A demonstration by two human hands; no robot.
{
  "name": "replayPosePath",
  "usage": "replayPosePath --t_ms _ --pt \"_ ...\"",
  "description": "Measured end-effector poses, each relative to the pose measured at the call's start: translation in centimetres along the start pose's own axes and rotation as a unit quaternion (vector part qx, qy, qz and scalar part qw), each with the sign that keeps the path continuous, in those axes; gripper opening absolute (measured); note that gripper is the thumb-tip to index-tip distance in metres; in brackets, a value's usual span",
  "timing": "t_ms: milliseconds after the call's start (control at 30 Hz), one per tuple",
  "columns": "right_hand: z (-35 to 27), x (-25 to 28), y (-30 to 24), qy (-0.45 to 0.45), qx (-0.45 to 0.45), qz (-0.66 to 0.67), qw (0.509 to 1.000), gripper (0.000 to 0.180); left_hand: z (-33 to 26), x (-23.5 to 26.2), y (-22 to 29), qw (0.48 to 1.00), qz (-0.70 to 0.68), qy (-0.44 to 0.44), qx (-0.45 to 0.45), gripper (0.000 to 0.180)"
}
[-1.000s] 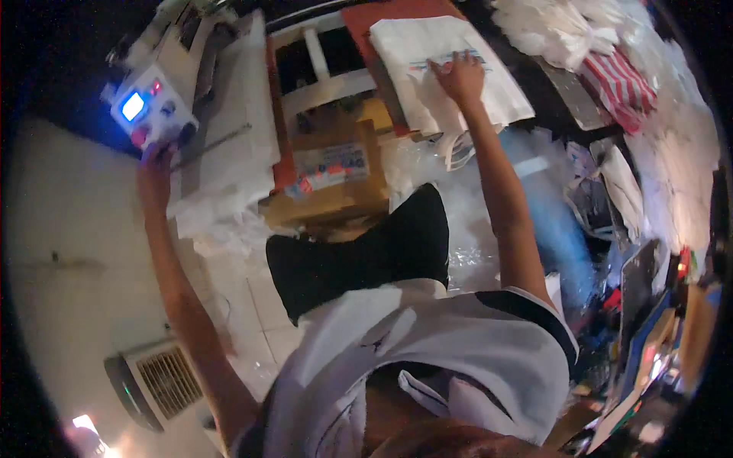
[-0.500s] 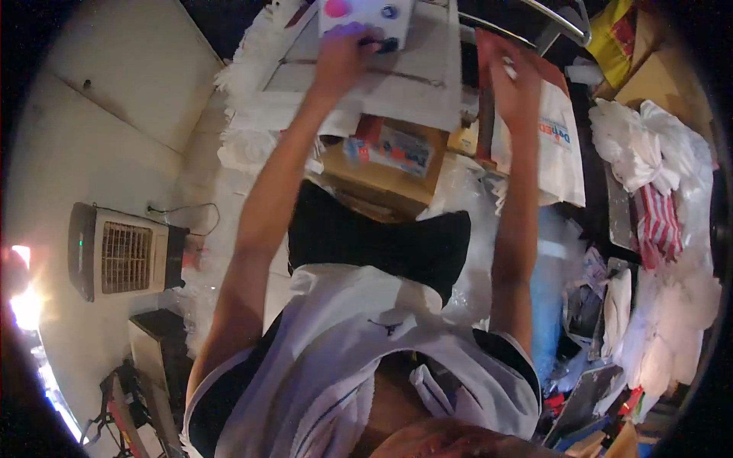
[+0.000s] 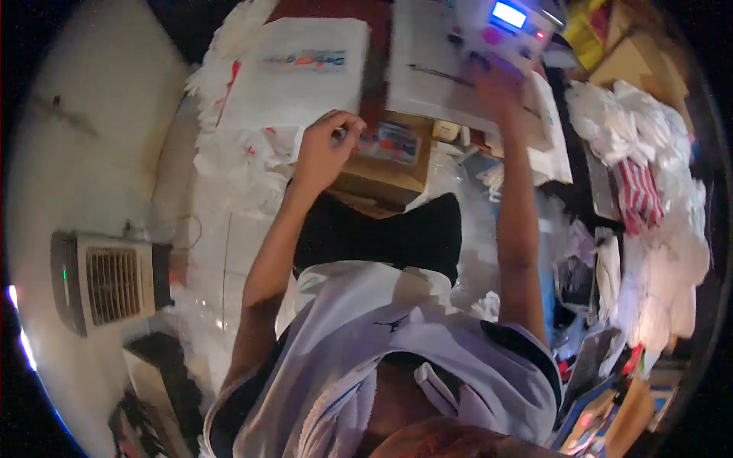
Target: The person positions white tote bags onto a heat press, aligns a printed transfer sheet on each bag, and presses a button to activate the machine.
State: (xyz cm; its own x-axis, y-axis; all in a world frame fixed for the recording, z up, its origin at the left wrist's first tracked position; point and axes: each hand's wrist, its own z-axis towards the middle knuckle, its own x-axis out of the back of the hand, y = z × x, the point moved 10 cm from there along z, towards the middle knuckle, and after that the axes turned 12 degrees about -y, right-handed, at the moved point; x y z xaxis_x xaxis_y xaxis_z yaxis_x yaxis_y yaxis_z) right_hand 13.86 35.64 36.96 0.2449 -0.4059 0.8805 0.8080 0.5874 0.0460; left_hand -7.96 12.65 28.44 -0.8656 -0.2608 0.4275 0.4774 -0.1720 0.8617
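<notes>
My left hand [image 3: 328,145] is raised in front of a stack of white printed bags [image 3: 313,80], its fingers curled in toward the thumb. A small dark spot shows between them, and I cannot make out whether it is a held thing. My right hand [image 3: 500,84] reaches far forward to a white device [image 3: 527,46] with a lit blue-white screen and a pink-red round part. Blur and purple light hide its fingers. The device stands on a pale flat panel [image 3: 427,65], which has a thin dark strip across it.
An open cardboard box [image 3: 382,179] sits below the panel. White plastic bags [image 3: 641,145] and a red-striped bag [image 3: 640,195] crowd the right side. An air cooler [image 3: 114,282] stands at the left by the wall. Clear plastic wrapping lies around the box.
The device and pale panel now appear further right, and the white bag stack shows at the left. My left hand has come off the device and nearer; my right hand is now at the device.
</notes>
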Motion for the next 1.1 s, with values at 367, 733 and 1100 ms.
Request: replayPosePath --t_ms 367,733,1100 --pt "-4.4 0.6 16.6 -0.026 -0.053 -0.038 0.998 0.031 5.8 13.0 -11.3 0.982 0.153 0.105 0.020 0.015" --pt "-6.3 0.7 24.6 -0.035 -0.052 -0.006 0.998 0.027 16.3 18.2 -26.0 0.825 0.538 0.001 0.173 0.023" --pt "-6.2 0.1 25.1 -0.033 -0.019 0.114 0.993 0.027 16.0 23.5 -29.1 0.814 0.423 0.076 0.391 0.052"
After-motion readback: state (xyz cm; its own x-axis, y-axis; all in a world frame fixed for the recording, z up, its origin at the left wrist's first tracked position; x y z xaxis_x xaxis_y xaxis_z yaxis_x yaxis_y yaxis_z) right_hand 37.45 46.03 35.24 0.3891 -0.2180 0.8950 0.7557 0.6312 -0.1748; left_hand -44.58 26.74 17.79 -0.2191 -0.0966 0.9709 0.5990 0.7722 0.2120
